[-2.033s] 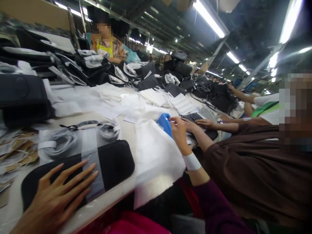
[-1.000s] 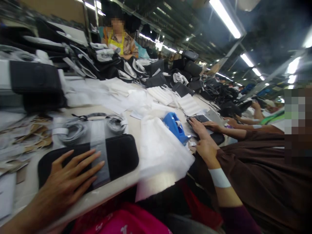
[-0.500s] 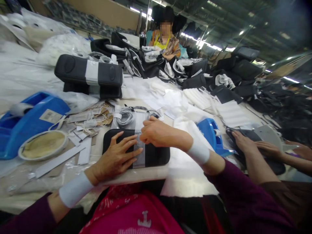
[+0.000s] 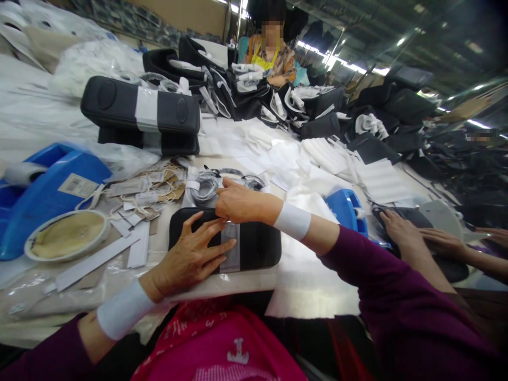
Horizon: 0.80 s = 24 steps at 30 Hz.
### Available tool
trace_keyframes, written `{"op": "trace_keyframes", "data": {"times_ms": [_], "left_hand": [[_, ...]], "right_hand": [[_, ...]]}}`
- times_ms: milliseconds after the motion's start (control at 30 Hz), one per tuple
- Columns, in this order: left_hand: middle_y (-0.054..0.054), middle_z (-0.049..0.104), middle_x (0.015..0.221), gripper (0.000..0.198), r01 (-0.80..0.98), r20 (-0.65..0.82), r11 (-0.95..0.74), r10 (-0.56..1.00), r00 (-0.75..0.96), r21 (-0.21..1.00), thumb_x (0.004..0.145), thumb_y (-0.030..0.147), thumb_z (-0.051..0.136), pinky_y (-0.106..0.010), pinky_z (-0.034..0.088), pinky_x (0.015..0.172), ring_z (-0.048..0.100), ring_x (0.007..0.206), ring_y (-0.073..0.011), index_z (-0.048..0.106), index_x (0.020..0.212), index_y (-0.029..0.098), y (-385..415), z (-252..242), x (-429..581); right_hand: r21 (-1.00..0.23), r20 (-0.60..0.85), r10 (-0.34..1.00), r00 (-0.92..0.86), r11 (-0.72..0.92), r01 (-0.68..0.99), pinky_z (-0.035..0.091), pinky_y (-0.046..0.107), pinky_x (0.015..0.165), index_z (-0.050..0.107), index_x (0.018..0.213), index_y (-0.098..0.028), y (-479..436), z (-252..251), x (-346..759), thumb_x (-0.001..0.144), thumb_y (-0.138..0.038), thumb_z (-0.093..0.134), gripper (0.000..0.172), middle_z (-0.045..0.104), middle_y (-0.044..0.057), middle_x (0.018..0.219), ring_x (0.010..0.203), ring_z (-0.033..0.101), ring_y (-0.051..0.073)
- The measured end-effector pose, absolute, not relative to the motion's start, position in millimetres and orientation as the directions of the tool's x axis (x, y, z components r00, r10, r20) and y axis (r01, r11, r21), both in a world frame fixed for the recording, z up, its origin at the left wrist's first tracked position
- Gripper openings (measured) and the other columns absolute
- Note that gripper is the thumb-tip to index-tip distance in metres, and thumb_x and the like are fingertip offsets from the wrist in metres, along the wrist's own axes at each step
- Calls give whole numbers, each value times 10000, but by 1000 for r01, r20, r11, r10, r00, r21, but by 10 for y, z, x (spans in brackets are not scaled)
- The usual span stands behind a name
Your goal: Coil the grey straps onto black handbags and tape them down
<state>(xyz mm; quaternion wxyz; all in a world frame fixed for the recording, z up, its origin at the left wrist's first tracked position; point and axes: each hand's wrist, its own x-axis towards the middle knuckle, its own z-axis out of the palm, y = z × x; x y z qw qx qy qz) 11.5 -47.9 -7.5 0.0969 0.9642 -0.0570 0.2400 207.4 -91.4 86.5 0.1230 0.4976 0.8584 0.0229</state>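
Observation:
A black padded case (image 4: pixel 260 246) lies on the table before me, crossed by a grey-white band (image 4: pixel 230 247). My left hand (image 4: pixel 194 254) rests on its left part with fingers spread, fingertips reaching the band. Bent over the case's back edge at the band is my right hand (image 4: pixel 242 203), its fingers pinched together; what they hold is hidden. Just behind the case are a coiled grey cable (image 4: pixel 207 188) and a second coil (image 4: pixel 254 183), partly covered by my right hand.
Left are a blue tape dispenser (image 4: pixel 47 196), a yellowish shallow bowl (image 4: pixel 67 235) and paper tags (image 4: pixel 159 185). Two stacked black cases (image 4: pixel 166 114) stand behind. A smaller blue dispenser (image 4: pixel 349 211) and another person's hands (image 4: pixel 400 227) are right. White sheets (image 4: pixel 273 153) cover the middle.
My right hand has moved left and slightly back along the band. My left hand stays spread on the case. The view has shifted slightly.

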Motion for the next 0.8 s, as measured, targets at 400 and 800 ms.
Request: {"op": "trace_keyframes", "data": {"times_ms": [400, 800], "left_hand": [[-14, 616, 1310, 339, -150, 457, -976, -63, 887, 156, 907, 270, 567, -594, 201, 1109, 460, 1261, -288, 619, 1239, 316, -486, -41, 119], [-21, 596, 1337, 355, -146, 442, -971, -49, 896, 190, 915, 266, 555, -556, 132, 1148, 407, 1333, -267, 595, 1266, 304, -470, -22, 119]], "right_hand": [[215, -161, 870, -467, 492, 843, 286, 430, 966, 705, 751, -148, -946, 905, 1959, 868, -170, 508, 230, 665, 77, 687, 810, 564, 238], [283, -69, 910, -410, 411, 867, 231, 438, 1039, 572, 1104, -110, -772, 827, 2175, 847, -378, 664, 382, 676, 66, 772, 922, 568, 282]]}}
